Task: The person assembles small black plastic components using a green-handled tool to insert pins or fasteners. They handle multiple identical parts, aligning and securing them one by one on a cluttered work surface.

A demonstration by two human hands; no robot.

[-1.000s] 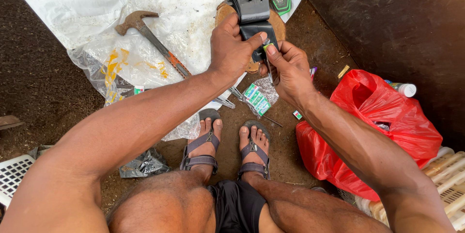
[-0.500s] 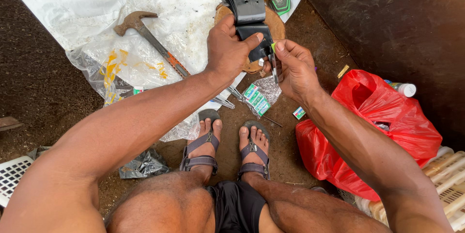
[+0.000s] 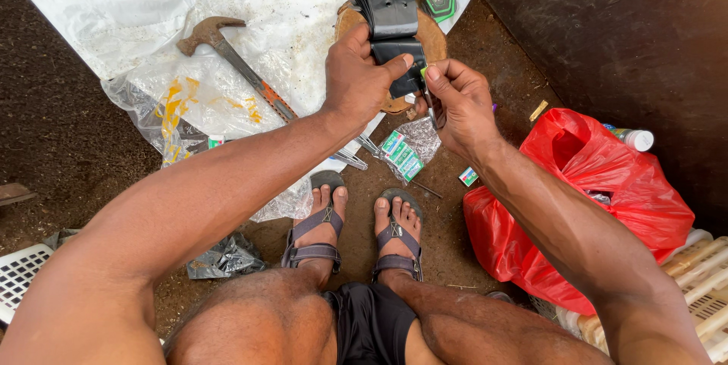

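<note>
Head view: left hand (image 3: 356,80) grips black rubber strips (image 3: 390,20) over wooden block (image 3: 434,40); right hand (image 3: 459,107) pinches small metal tool (image 3: 429,99), work midway.

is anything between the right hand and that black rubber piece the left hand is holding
Nothing visible blocks it. The left hand pinches the folded black rubber strip over the round wooden block. The right hand is right beside its lower end, fingertips almost against the left thumb, holding a thin object too small to identify.
</note>
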